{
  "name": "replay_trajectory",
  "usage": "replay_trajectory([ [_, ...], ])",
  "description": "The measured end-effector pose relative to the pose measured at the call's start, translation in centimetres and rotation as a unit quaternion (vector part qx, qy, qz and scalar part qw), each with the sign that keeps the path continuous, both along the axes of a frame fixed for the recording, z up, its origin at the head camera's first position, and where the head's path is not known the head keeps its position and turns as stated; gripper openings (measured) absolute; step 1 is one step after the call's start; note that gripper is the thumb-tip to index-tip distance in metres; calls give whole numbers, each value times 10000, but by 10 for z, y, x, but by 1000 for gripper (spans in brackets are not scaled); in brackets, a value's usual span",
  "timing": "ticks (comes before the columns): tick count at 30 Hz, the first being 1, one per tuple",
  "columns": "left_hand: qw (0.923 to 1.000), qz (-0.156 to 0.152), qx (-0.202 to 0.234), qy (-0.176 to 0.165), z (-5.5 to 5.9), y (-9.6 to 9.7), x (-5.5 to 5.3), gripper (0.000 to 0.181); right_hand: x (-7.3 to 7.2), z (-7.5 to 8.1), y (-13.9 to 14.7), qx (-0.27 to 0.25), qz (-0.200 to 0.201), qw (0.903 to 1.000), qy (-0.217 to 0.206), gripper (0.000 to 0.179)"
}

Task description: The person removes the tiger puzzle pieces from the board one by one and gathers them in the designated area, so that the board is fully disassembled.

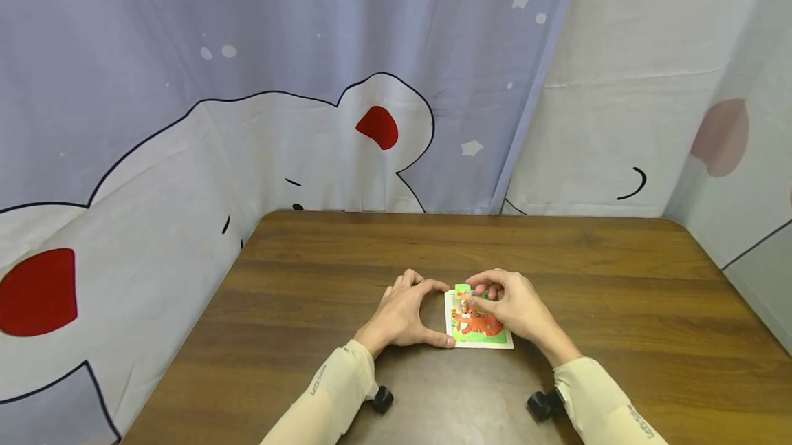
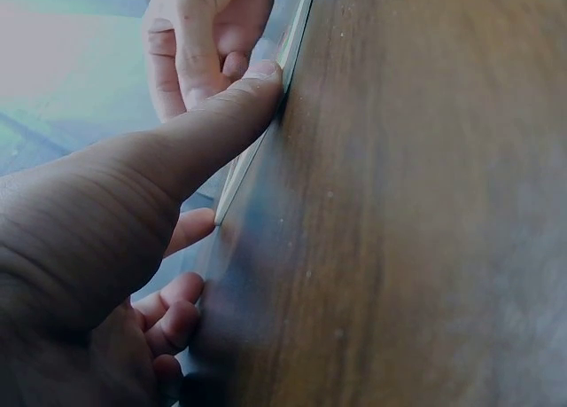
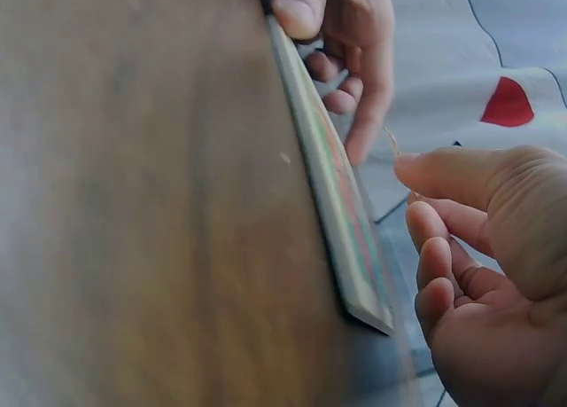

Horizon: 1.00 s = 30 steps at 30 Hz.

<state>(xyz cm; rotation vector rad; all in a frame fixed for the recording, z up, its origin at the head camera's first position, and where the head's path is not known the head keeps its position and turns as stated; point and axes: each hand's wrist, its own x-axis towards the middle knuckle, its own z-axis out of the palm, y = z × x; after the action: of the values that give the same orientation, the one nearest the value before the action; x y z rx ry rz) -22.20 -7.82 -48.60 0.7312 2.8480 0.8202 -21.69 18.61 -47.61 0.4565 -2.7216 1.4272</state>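
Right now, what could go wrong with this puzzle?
The piece might slip from the right hand, which holds it above the board by only a thumb-and-finger pinch. The board could pivot if pressed, since the left hand steadies only its left side.

Head view: above and behind the grip, facing forward-down, distant. Wrist views: close, low, facing across it; both share left hand [image 1: 399,314], right hand [image 1: 515,302], board [image 1: 481,331].

The place is a curtained-off spot, perhaps in a home, though what lies beyond is hidden: cartoon-printed drapes [image 1: 297,46] in violet-blue and white hang behind and along both sides of a round-cornered wood-grain counter [image 1: 309,307]
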Motion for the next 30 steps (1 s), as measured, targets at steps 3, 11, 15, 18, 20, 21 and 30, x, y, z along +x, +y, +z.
replay_trajectory([
  [3,10000,17,8,-39,1,0,1,96,-1,3,8,-70,21,9999,128,26],
  [11,10000,-37,-8,21,0,1,2,96,2,21,42,-383,-144,9989,211,33],
  [15,10000,-53,-19,75,-1,1,1,97,3,30,65,-465,-292,9983,193,35],
  [18,10000,-33,3,66,0,0,1,97,4,37,86,-321,-457,9979,315,35],
  [20,10000,-23,30,67,0,0,1,97,4,41,101,-99,-552,9972,504,35],
  [21,10000,-18,30,66,0,0,1,97,5,43,109,15,-605,9964,600,35],
  [30,10000,-13,62,41,-1,-1,0,96,13,49,178,346,-1100,9898,833,37],
])
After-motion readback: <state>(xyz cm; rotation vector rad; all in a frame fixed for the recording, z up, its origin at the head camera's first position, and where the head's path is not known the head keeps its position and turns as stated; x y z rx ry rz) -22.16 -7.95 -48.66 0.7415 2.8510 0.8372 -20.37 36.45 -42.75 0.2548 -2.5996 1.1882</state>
